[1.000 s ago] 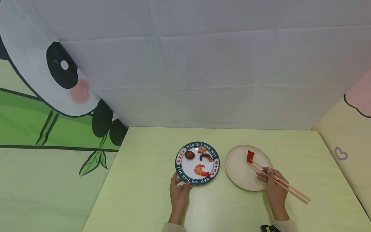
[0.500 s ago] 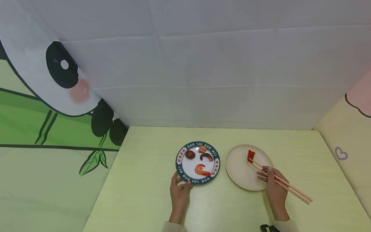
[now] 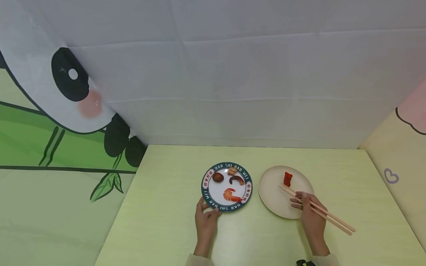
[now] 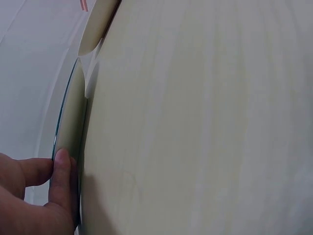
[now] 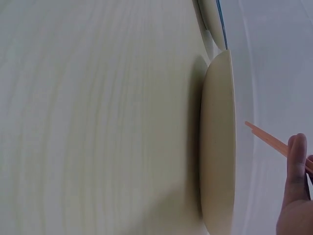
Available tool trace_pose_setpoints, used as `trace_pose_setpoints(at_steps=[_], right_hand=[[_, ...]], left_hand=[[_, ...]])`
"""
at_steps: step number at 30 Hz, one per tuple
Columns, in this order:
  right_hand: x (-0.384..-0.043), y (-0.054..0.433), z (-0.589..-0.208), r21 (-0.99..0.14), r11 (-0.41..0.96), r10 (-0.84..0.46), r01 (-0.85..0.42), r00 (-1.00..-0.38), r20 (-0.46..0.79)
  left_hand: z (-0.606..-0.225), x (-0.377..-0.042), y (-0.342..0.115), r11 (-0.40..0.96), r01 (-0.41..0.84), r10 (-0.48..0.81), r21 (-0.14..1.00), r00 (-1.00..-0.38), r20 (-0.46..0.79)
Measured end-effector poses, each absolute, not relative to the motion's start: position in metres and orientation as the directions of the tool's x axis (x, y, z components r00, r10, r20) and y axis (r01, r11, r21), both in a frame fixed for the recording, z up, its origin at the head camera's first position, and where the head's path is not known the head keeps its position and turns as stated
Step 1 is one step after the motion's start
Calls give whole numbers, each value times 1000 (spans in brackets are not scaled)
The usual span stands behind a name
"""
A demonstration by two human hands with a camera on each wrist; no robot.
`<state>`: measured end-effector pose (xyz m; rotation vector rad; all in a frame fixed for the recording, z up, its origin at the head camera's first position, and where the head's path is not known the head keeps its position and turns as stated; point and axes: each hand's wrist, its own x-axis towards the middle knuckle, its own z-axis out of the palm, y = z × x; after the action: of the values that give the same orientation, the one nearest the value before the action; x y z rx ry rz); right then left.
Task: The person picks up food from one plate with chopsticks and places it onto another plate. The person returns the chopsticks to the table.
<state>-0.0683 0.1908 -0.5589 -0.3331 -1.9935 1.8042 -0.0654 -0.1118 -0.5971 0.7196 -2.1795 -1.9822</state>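
Observation:
My left hand (image 3: 207, 227) pinches the near left rim of a small white plate (image 3: 215, 193) with a dark green lettered border. On that plate lie a shrimp (image 3: 230, 195), a round brown mushroom (image 3: 217, 177), a curved brown piece (image 3: 236, 180) and a tan chunk (image 3: 232, 171). Over the right side of a cream plate (image 3: 273, 201), my right hand (image 3: 312, 218) holds a pair of wooden chopsticks (image 3: 335, 220). Their tips are close together, left of and below a red piece of food (image 3: 287, 179) lying on the cream plate. The right wrist view shows the chopsticks (image 5: 271, 141) above the rim.
Both plates stand side by side on a pale yellow-green table (image 3: 159, 207). A white cloth backdrop (image 3: 246, 85) rises behind the table's far edge. Cartoon-printed panels flank it, with a heart (image 3: 391, 176) on the right one.
The chopsticks' tips have come away from the red piece and shifted left, the right hand moving slightly left with them. The red piece stays on the cream plate. The left hand holds still.

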Motion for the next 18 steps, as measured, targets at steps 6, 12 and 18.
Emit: trace_pose_setpoints(at_steps=[6, 12, 18], right_hand=[[-68, 184, -558, -984, 93, 425, -150, -888, 175], [-66, 176, -559, -984, 93, 408, -152, -896, 177], [-65, 170, -559, -986, 73, 388, -148, -907, 165]], left_hand=[[-597, -64, -112, 28, -225, -409, 974, -892, -194], [-596, -64, -112, 25, -251, -407, 968, -887, -220], [-593, -63, -111, 12, -239, -405, 971, -889, -214]])
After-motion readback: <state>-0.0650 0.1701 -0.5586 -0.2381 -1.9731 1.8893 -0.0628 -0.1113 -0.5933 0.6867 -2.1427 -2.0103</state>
